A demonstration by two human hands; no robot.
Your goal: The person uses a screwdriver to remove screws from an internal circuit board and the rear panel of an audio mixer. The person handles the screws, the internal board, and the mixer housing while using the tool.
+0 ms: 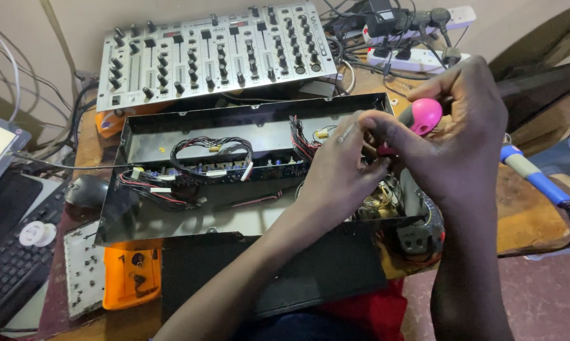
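Overhead, both hands met above the right end of an open black metal chassis (171,136) that lay lengthwise left to right on a crowded wooden bench (525,221). The right hand (462,136) was wrapped around a screwdriver with a pink handle (424,115), the handle's butt toward the far right and its long axis slanting down to the near left, into the chassis. The left hand (342,167) had its fingers pinched narrowly at the shaft near the tip, though the hands hid the tip itself, so I could not tell what it touched.

Room was tight there: the chassis's far wall stood just behind the hands, and a cluster of parts (418,233) crowded its near right corner. Toward the left the chassis floor lay more open, crossed by bundled wires (210,146) and a strip of circuit board (222,169).

A silver audio mixer (212,53) leaned against the wall at the far side, with white power strips (418,60) to its right. A blue-handled soldering iron (538,180) lay at the bench's right edge. An orange multimeter (132,275) and a black keyboard (10,265) sat near left.
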